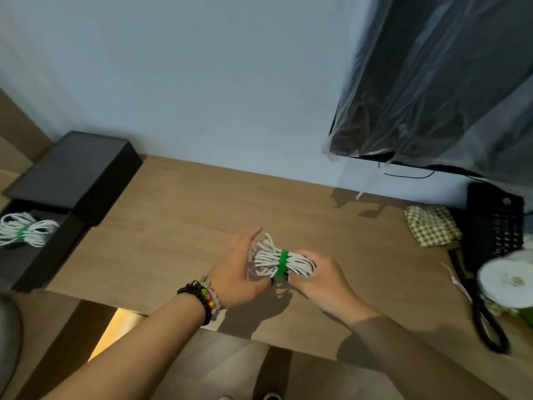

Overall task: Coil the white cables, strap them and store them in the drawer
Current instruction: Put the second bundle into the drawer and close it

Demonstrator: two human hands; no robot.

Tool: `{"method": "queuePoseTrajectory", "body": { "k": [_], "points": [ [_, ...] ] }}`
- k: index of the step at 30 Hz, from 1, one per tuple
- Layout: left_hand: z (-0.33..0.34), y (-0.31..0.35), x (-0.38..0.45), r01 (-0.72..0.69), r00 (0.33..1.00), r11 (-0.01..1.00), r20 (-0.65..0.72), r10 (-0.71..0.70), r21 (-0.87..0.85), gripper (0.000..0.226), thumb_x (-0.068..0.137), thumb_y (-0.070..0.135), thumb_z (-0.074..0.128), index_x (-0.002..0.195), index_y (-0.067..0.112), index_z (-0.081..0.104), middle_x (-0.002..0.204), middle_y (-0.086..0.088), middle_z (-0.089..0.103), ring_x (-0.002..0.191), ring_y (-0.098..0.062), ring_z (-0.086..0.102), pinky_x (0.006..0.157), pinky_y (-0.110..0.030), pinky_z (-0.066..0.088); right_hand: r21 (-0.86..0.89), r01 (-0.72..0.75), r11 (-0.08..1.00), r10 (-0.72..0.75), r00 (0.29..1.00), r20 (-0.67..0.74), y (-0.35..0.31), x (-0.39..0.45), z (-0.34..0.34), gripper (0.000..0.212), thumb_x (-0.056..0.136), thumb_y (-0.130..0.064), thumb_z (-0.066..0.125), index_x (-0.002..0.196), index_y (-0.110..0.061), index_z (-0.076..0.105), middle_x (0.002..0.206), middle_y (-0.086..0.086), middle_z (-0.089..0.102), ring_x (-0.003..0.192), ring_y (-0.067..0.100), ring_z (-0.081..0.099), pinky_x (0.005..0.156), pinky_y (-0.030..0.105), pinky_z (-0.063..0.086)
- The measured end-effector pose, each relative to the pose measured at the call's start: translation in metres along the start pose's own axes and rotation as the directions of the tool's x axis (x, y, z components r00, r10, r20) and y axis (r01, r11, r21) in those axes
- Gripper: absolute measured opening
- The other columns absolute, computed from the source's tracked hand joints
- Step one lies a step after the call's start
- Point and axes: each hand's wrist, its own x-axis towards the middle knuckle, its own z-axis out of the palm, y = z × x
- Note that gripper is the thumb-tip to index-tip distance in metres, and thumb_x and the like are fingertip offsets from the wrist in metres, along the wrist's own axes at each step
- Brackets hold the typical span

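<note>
A coiled white cable bundle (269, 262) with a green strap (282, 263) round its middle is held just above the wooden table (178, 215). My right hand (320, 280) grips the bundle's right end. My left hand (238, 265) has straight fingers beside the bundle's left loops, its thumb under the bundle. At the far left a second strapped white bundle (24, 229) lies in the open black drawer (43, 255).
A black box (75, 174) sits on top of the drawer unit at the left. A plastic-covered dark screen (432, 82) hangs at the upper right. A checked cloth (431, 225), a black mesh holder (496, 226) and a white roll (507, 284) crowd the right edge.
</note>
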Motion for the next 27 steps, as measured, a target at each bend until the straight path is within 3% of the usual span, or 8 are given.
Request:
{"method": "queuePoseTrajectory", "body": {
  "k": [2, 6, 9, 12, 16, 18, 22, 27],
  "points": [
    [0.001, 0.013, -0.013, -0.09, 0.996, 0.992, 0.016, 0.089, 0.086, 0.101, 0.074, 0.027, 0.079, 0.151, 0.03, 0.014, 0.14, 0.012, 0.031, 0.119, -0.003, 0.045, 0.085, 0.001, 0.035, 0.07, 0.001, 0.998, -0.002, 1.0, 0.013, -0.01, -0.016, -0.011, 0.036, 0.078, -0.021, 0.076, 0.106, -0.04, 0.063, 0.097, -0.015, 0.069, 0.086, 0.006, 0.066, 0.076, 0.038, 0.059],
    [0.0, 0.031, -0.029, -0.193, 0.969, 0.93, -0.085, 0.23, 0.314, 0.108, 0.075, 0.031, 0.079, 0.151, 0.039, 0.002, 0.154, 0.0, 0.016, 0.134, -0.015, 0.034, 0.103, -0.025, 0.043, 0.116, 0.066, 0.991, -0.068, 0.998, 0.009, -0.035, -0.037, -0.03, 0.036, 0.079, -0.017, 0.076, 0.112, -0.026, 0.068, 0.095, -0.012, 0.071, 0.083, 0.005, 0.066, 0.074, 0.028, 0.057],
    [-0.012, 0.041, -0.037, -0.219, 0.933, 0.862, -0.159, 0.322, 0.458, 0.092, 0.074, 0.029, 0.08, 0.15, 0.035, 0.027, 0.157, -0.007, 0.016, 0.131, -0.024, 0.041, 0.097, -0.037, 0.051, 0.128, 0.13, 0.983, -0.135, 0.99, 0.031, -0.056, -0.048, -0.04, 0.034, 0.08, -0.018, 0.074, 0.113, -0.025, 0.067, 0.096, -0.01, 0.07, 0.084, 0.004, 0.065, 0.069, 0.021, 0.053],
    [-0.031, 0.053, -0.041, -0.217, 0.91, 0.817, -0.192, 0.367, 0.535, 0.066, 0.073, 0.029, 0.08, 0.132, 0.026, 0.052, 0.151, -0.01, 0.033, 0.119, -0.027, 0.054, 0.074, -0.037, 0.06, 0.154, 0.194, 0.969, -0.202, 0.979, 0.033, -0.074, -0.058, -0.045, 0.03, 0.081, -0.017, 0.073, 0.107, -0.03, 0.066, 0.092, -0.013, 0.069, 0.08, 0.001, 0.064, 0.065, 0.017, 0.052],
    [-0.048, 0.061, -0.046, -0.178, 0.906, 0.797, -0.219, 0.361, 0.577, 0.055, 0.073, 0.033, 0.079, 0.123, 0.026, 0.058, 0.147, -0.004, 0.039, 0.113, -0.02, 0.058, 0.066, -0.031, 0.06, 0.104, 0.251, 0.962, -0.256, 0.966, 0.038, -0.089, -0.063, -0.045, 0.031, 0.082, -0.023, 0.073, 0.111, -0.032, 0.063, 0.093, -0.016, 0.067, 0.08, -0.001, 0.063, 0.068, 0.018, 0.054],
    [-0.058, 0.057, -0.049, -0.158, 0.902, 0.805, -0.249, 0.353, 0.572, 0.054, 0.074, 0.035, 0.078, 0.123, 0.027, 0.058, 0.146, -0.002, 0.039, 0.112, -0.017, 0.058, 0.067, -0.03, 0.059, 0.038, 0.289, 0.957, -0.289, 0.957, 0.012, -0.099, -0.061, -0.042, 0.046, 0.082, -0.026, 0.073, 0.125, -0.033, 0.057, 0.107, -0.015, 0.062, 0.09, 0.001, 0.061, 0.077, 0.023, 0.056],
    [-0.083, 0.037, -0.057, -0.095, 0.914, 0.856, -0.297, 0.277, 0.508, 0.055, 0.078, 0.037, 0.075, 0.129, 0.027, 0.055, 0.149, 0.001, 0.033, 0.118, -0.015, 0.054, 0.081, -0.031, 0.057, -0.088, 0.454, 0.887, -0.453, 0.891, 0.024, -0.124, -0.055, -0.018, 0.079, 0.076, -0.028, 0.077, 0.14, -0.046, 0.035, 0.128, -0.021, 0.032, 0.105, -0.004, 0.048, 0.086, 0.021, 0.053],
    [-0.121, -0.016, -0.079, 0.01, 0.925, 0.932, -0.357, 0.129, 0.364, 0.057, 0.079, 0.033, 0.076, 0.131, 0.028, 0.054, 0.15, 0.001, 0.031, 0.123, -0.016, 0.05, 0.094, -0.03, 0.048, -0.419, 0.566, 0.71, -0.572, 0.811, 0.126, -0.157, -0.041, 0.045, 0.082, 0.076, -0.037, 0.076, 0.145, -0.036, 0.031, 0.135, -0.015, 0.03, 0.115, 0.001, 0.035, 0.094, 0.022, 0.042]
  ]
}}
